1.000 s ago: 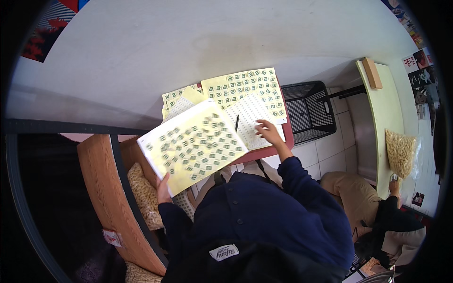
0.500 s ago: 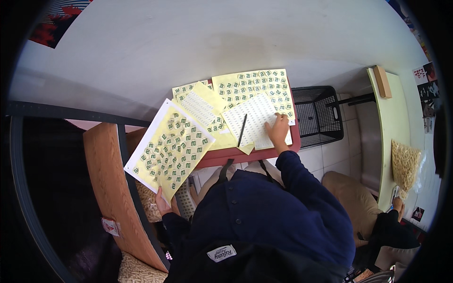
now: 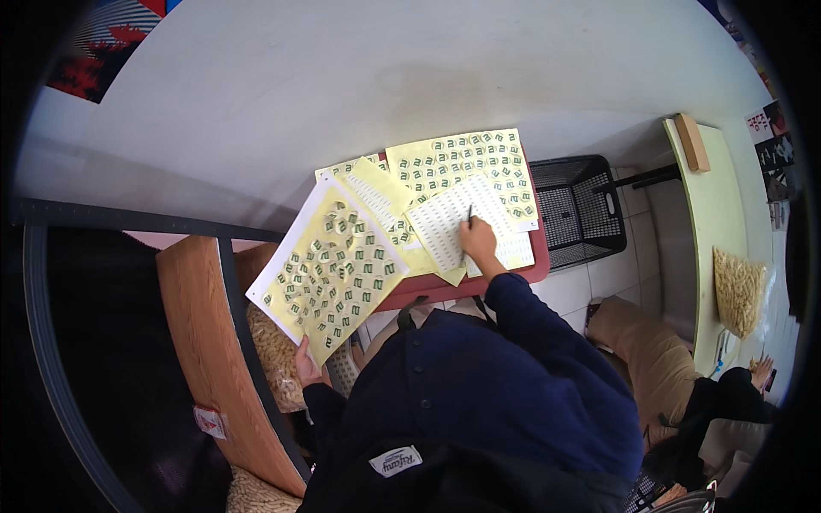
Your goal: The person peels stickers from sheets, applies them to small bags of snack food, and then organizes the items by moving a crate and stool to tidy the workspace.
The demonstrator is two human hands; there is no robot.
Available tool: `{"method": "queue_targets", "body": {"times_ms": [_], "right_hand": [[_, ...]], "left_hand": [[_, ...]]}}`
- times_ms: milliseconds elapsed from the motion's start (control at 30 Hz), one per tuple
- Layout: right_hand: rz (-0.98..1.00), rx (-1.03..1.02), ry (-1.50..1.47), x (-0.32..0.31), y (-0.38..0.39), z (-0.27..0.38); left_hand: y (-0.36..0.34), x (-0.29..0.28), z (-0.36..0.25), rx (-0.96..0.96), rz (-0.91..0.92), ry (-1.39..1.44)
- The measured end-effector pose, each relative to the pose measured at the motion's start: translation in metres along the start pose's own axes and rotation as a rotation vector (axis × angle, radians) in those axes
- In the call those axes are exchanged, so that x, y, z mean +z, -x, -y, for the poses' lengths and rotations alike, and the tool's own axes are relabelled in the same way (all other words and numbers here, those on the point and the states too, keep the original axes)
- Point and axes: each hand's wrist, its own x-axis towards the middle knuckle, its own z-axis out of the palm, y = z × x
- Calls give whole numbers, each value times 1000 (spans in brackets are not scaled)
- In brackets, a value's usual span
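My left hand (image 3: 308, 365) grips the lower corner of a yellow sheet of round stickers (image 3: 329, 278), which has a white edge and is held tilted at the left of the red table (image 3: 406, 295). My right hand (image 3: 481, 241) is closed round a black pen (image 3: 469, 210), one end of which sticks out past the fingers. Hand and pen are over a white sheet of small printed labels (image 3: 436, 238). Behind it lies another yellow sticker sheet (image 3: 462, 152), with more sheets overlapping to its left.
A black plastic basket (image 3: 586, 209) stands right of the table. A wooden panel (image 3: 201, 333) rises at the left, beside clear bags of pale pieces (image 3: 274, 359). At far right, another person's hand (image 3: 759, 374) rests by a shelf with a similar bag (image 3: 738, 291).
My right hand has moved left across the white sheet and taken hold of the pen that lay there. The sticker sheet in my left hand has shifted slightly right.
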Motion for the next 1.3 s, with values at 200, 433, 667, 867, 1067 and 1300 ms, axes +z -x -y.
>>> {"method": "queue_targets", "body": {"times_ms": [200, 433, 667, 867, 1067, 1300], "right_hand": [[-391, -131, 54, -42, -4, -64], [-107, 125, -31, -51, 3, -76], [-389, 150, -338, -59, 26, -93], [-521, 168, -276, -72, 32, -111], [-497, 200, -309, -66, 33, -113], [-323, 189, -198, -66, 28, -104]], "left_hand": [[-33, 35, 19, -158, 171, -113], [-74, 101, 47, -309, 333, -210], [-129, 140, 70, -320, 468, -319], [-130, 174, 86, -225, 512, -432], [-140, 153, 70, -175, 456, -486], [-104, 105, 33, -175, 351, -350]]}}
